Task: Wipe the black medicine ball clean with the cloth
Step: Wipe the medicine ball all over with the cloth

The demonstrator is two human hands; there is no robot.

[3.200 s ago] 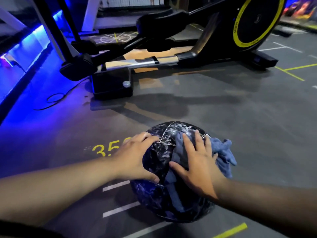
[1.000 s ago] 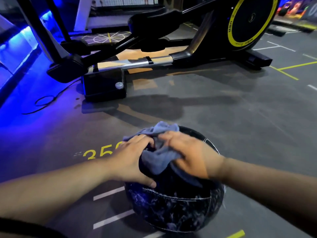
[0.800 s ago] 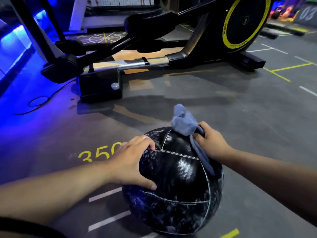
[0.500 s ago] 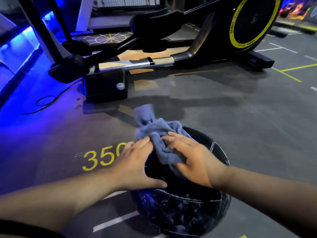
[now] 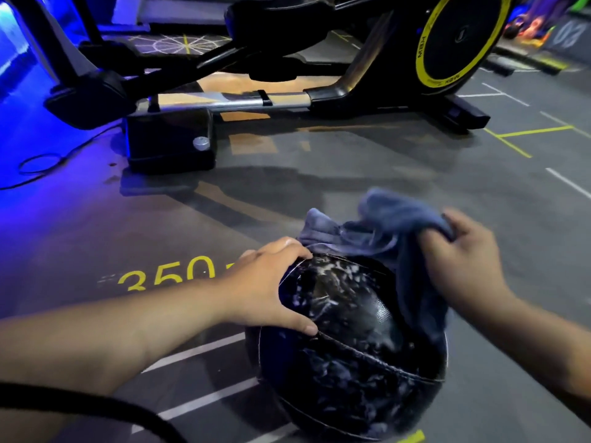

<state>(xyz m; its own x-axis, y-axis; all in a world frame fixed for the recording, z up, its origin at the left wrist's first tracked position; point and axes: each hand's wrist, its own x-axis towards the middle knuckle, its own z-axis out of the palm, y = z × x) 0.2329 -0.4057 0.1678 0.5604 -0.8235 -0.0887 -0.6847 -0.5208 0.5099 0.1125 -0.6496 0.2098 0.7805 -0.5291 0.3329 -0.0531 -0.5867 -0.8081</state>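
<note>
Two forearms are entering from the bottom corners of the frame, with a black cord (image 5: 96, 414) curving across the lower left edge. Item one, the black medicine ball (image 5: 351, 353), is sitting on the grey floor (image 5: 399, 187) at lower centre, its surface showing pale flecks and a stitched seam running across it; being round, it is offering no long axis. Item two, the left hand (image 5: 268, 286), is bracing the ball's upper left, fingers curving over the top and thumb pressing by the seam. Item three, the right hand (image 5: 463, 260), blurred, is clutching a bunched blue-grey cloth (image 5: 377, 235) just off the ball's upper right, the cloth's tail draping down the ball's right shoulder. Judgement: the ball is lying down and left of the cloth hand, so the next stroke is probably needing to travel that way, across the flecked crown. Beyond, a yellow "350" marking (image 5: 166, 276) is showing at centre left, and an exercise machine (image 5: 271, 100) is standing across the top.
</note>
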